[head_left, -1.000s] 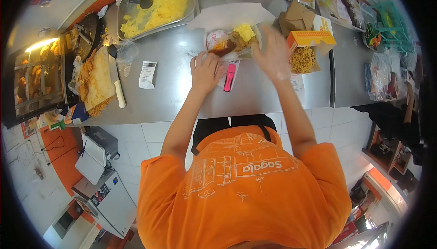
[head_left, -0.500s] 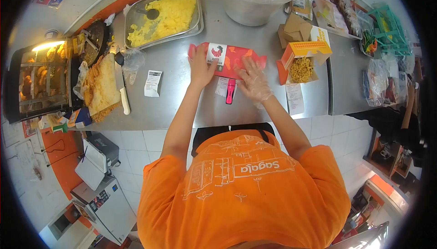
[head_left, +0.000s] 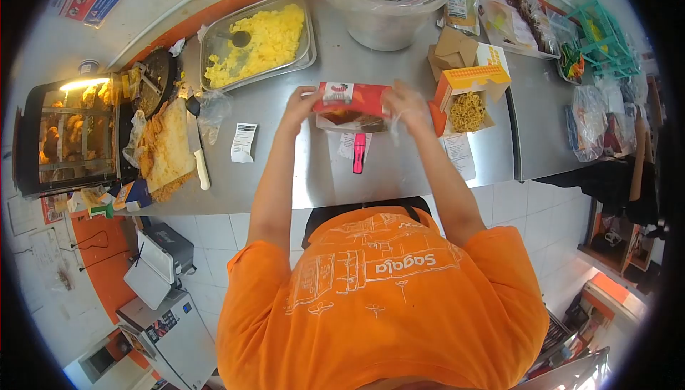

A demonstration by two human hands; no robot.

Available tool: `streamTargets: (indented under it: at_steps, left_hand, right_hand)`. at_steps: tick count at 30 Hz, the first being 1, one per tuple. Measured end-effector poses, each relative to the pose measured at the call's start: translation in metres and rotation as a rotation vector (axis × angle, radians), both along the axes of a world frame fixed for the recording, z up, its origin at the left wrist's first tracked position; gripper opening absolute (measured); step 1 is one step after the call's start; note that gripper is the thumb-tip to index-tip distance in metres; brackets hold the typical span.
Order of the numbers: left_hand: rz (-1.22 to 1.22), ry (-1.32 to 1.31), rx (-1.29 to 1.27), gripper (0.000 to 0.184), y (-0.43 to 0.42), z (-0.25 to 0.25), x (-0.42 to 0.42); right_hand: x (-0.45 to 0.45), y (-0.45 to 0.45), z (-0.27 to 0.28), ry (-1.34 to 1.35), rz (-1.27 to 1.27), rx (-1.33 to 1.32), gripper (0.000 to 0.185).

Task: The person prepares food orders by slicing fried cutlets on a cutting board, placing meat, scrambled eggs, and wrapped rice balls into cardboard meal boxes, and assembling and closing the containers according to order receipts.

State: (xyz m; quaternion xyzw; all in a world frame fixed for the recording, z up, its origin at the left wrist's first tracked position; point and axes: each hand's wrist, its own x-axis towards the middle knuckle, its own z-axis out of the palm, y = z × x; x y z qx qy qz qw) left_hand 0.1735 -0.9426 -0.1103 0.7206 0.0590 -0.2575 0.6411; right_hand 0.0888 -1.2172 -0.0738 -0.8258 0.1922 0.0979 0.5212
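A red food box (head_left: 364, 96) sits at the middle of the counter, its lid tilted and its front open, with brown food showing inside. My left hand (head_left: 301, 107) pinches the left end of the lid. At the right end, my right hand (head_left: 409, 107), in a clear plastic glove, has its fingers closed on the lid. Just below the box a pink marker (head_left: 358, 153) lies on a paper slip. To the right stands an open orange box (head_left: 469, 97) of noodles.
A tray of scrambled egg (head_left: 312, 51) with a dark ladle is at the back left. A white-handled knife (head_left: 203, 169) lies by a cutting board. Behind the box stands a large plastic-lined tub (head_left: 382, 26). A person's arm (head_left: 638, 158) shows at far right.
The opened box was closed over by its red lid, which now tilts up at the front. My hands moved from lying flat on the lid to gripping its two ends.
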Motion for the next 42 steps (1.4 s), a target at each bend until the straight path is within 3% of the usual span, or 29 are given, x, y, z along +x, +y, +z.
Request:
streamTargets:
  at_steps: [3, 6, 9, 11, 14, 16, 17, 19, 20, 22, 26, 29, 35, 38, 42]
  left_hand:
    - [0.003, 0.082, 0.091, 0.075, 0.004, 0.025, 0.006]
    - [-0.073, 0.072, 0.157, 0.068, 0.004, 0.015, -0.002]
    - [-0.072, -0.166, 0.21, 0.051, 0.001, -0.045, -0.028]
    - [-0.073, -0.345, 0.4, 0.05, -0.009, -0.044, -0.047]
    - [-0.094, -0.419, 0.469, 0.055, -0.021, -0.032, -0.067]
    - [-0.103, -0.417, 0.417, 0.062, -0.022, -0.033, -0.067]
    - [-0.205, -0.697, 0.586, 0.065, -0.019, -0.033, -0.065]
    - [-0.416, -1.256, 0.917, 0.073, -0.01, -0.017, -0.06]
    - [-0.57, -1.202, 0.857, 0.074, -0.008, -0.008, -0.054]
    - [-0.869, -1.079, 0.722, 0.077, -0.008, 0.006, -0.039]
    - [-0.914, -1.152, 0.853, 0.066, -0.014, -0.001, -0.035]
    - [-0.922, -1.082, 0.812, 0.061, -0.015, 0.01, -0.036]
    - [-0.839, -1.133, 0.671, 0.069, -0.013, 0.0, -0.045]
    - [-0.813, -1.071, 0.638, 0.074, -0.018, 0.005, -0.05]
    - [-0.73, -1.085, 0.697, 0.077, -0.027, -0.014, -0.049]
  right_hand:
    - [0.014, -0.017, 0.017, 0.048, 0.08, -0.161, 0.063]
    - [0.015, -0.016, -0.011, 0.014, -0.022, -0.052, 0.061]
    - [-0.006, 0.0, -0.021, -0.048, -0.041, -0.045, 0.063]
    - [-0.011, 0.008, -0.028, -0.009, -0.009, -0.049, 0.065]
    - [-0.022, 0.035, -0.065, -0.037, -0.065, -0.495, 0.072]
    - [-0.024, 0.034, -0.072, -0.158, -0.006, -0.577, 0.078]
    - [-0.025, 0.033, -0.075, -0.218, 0.026, -0.615, 0.081]
    - [-0.028, 0.023, -0.047, -0.438, 0.356, -0.817, 0.082]
    - [-0.028, 0.017, -0.033, -0.547, 0.525, -0.914, 0.083]
    - [-0.016, 0.008, -0.027, -0.468, 0.705, -0.874, 0.085]
    - [-0.012, 0.012, -0.013, -0.289, 0.886, -0.928, 0.085]
    - [-0.014, 0.004, -0.038, -0.397, 0.913, -1.066, 0.079]
    - [-0.027, -0.012, -0.059, -0.674, 0.856, -0.907, 0.071]
    - [-0.042, -0.011, -0.024, -0.534, 0.859, -0.819, 0.073]
    - [-0.06, -0.008, -0.032, -0.727, 0.585, -0.794, 0.066]
